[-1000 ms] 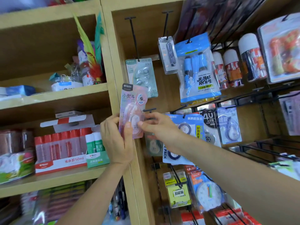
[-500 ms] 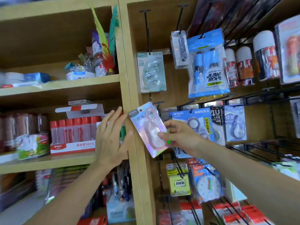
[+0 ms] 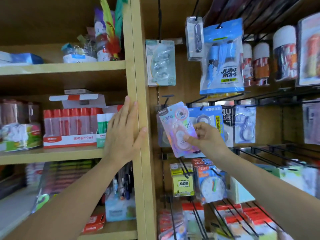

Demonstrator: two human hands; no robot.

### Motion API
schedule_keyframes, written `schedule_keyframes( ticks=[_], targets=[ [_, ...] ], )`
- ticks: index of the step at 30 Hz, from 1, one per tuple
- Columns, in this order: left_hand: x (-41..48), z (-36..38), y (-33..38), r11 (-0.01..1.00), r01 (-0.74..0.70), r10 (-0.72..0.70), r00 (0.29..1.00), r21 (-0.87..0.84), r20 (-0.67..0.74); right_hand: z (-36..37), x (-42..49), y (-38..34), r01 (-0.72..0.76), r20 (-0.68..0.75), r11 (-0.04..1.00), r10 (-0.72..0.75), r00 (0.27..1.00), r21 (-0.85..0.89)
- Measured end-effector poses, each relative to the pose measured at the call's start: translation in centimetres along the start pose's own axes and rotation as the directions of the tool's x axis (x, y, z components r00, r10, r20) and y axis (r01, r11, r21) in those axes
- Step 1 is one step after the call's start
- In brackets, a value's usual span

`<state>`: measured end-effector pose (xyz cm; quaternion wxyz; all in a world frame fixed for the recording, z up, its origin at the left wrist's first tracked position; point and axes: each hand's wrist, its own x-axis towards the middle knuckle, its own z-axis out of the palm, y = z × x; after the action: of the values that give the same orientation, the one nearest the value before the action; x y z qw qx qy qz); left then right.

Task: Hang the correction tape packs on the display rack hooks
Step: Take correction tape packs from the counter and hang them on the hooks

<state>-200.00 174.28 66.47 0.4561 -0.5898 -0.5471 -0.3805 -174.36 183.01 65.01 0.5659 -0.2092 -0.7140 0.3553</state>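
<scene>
My right hand [image 3: 206, 137] pinches a pink, shiny correction tape pack [image 3: 176, 129] by its lower right part and holds it tilted against the rack. The pack's top edge sits just below a black hook [image 3: 167, 99] on the back panel. Whether the hook passes through the pack's hole I cannot tell. Another clear pack hangs behind it, mostly hidden. My left hand [image 3: 123, 134] lies flat and empty on the wooden upright [image 3: 138, 66] between the shelves, fingers spread.
A pale green pack [image 3: 161, 63] hangs above. A blue jump rope bag [image 3: 222, 58] and blue packs [image 3: 206, 118] hang to the right. Yellow sticky notes [image 3: 182, 181] and black hooks sit below. Red glue boxes [image 3: 69, 127] fill the left shelf.
My right hand has carried the pack to the right and up against the hook. My left hand let go of it and came to rest on the wooden upright.
</scene>
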Motion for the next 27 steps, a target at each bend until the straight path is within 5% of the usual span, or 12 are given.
schedule_keyframes(
  ticks=[14,20,24,27],
  targets=[
    [-0.5,0.3,0.2,0.999,0.012,-0.011,1.0,0.052,-0.022,2.5,-0.7,0.0,-0.025,-0.102,0.996,0.034,0.994,0.091],
    [-0.5,0.2,0.2,0.998,0.01,-0.01,1.0,0.054,-0.017,2.8,0.2,0.6,-0.074,-0.061,0.997,0.072,0.996,-0.033],
    [-0.6,0.1,0.3,0.998,0.022,-0.022,1.0,0.053,-0.006,2.9,0.2,0.5,0.057,-0.144,0.93,-0.117,0.983,-0.363],
    [-0.6,0.2,0.2,0.998,0.019,-0.019,1.0,0.055,-0.012,2.9,-0.2,0.5,0.282,-0.118,0.8,-0.398,0.91,-0.53]
  ],
)
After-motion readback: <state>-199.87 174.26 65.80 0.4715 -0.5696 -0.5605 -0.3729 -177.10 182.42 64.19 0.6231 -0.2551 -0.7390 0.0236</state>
